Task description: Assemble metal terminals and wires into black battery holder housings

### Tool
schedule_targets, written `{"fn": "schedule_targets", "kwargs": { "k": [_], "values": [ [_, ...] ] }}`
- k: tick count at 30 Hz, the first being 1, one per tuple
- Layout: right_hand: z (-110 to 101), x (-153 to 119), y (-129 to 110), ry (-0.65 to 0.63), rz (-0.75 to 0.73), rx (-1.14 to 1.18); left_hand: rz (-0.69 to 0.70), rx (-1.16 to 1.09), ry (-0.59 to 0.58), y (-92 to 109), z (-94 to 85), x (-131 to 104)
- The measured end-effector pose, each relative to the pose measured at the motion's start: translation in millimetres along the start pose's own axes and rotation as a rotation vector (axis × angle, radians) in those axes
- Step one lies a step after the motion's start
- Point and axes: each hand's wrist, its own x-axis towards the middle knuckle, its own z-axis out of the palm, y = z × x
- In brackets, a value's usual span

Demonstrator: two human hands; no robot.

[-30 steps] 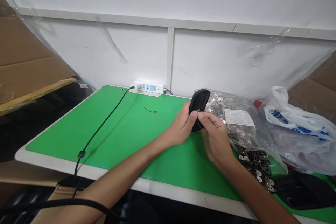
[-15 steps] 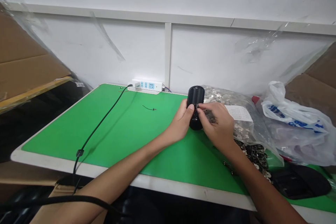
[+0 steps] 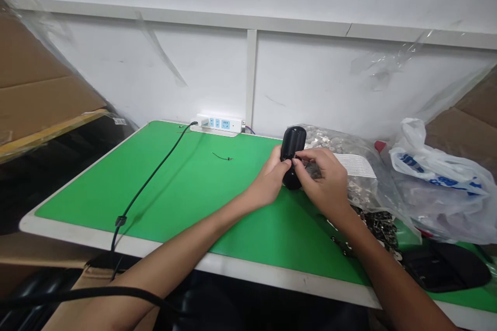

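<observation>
A black, glossy, oval plastic casing (image 3: 294, 139) with long hollows along its face is held upright over the right part of the green table. My left hand (image 3: 271, 180) is closed round its left side, the thumb pressed on the middle of the face. Thumb and fingertips of my right hand (image 3: 325, 178) are pinched together at the casing's right edge, by a small metallic bit too tiny to name. Small dark metal parts (image 3: 382, 227) lie in a heap beyond my right forearm. A second black casing (image 3: 444, 266) rests at the table's right end.
Behind my right hand lies a clear bag of metal pieces (image 3: 359, 196), with a white plastic bag (image 3: 446, 186) beside it. A power strip (image 3: 221, 123) sits at the back edge, its black cable (image 3: 155, 167) crossing the green table (image 3: 186, 191). One short wire (image 3: 222, 158) lies mid-table.
The casing's top has tipped slightly, so its hollows face me more clearly. Both hands keep their hold near the middle, and the whole view has shifted a little.
</observation>
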Motion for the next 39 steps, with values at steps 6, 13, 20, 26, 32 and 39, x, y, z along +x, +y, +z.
{"fn": "schedule_targets", "kwargs": {
  "k": [6,13,20,26,32,39],
  "values": [
    [-2,-1,5,-0.06,-0.067,-0.091,-0.005,0.123,-0.064,8,-0.3,-3],
    [-5,1,5,-0.119,0.092,0.058,0.072,0.251,-0.104,11,-2.4,-3],
    [-6,0,3,-0.137,0.107,0.019,0.184,0.383,-0.132,13,-4.4,-5],
    [-5,-2,-3,-0.136,0.241,0.084,0.258,0.482,-0.166,15,-7.4,-6],
    [1,-3,-11,-0.03,0.414,0.213,0.133,0.294,-0.11,14,-3.3,-6],
    [-3,0,-7,-0.01,0.226,0.074,-0.023,-0.061,-0.074,6,2.3,-2]
  ]
}}
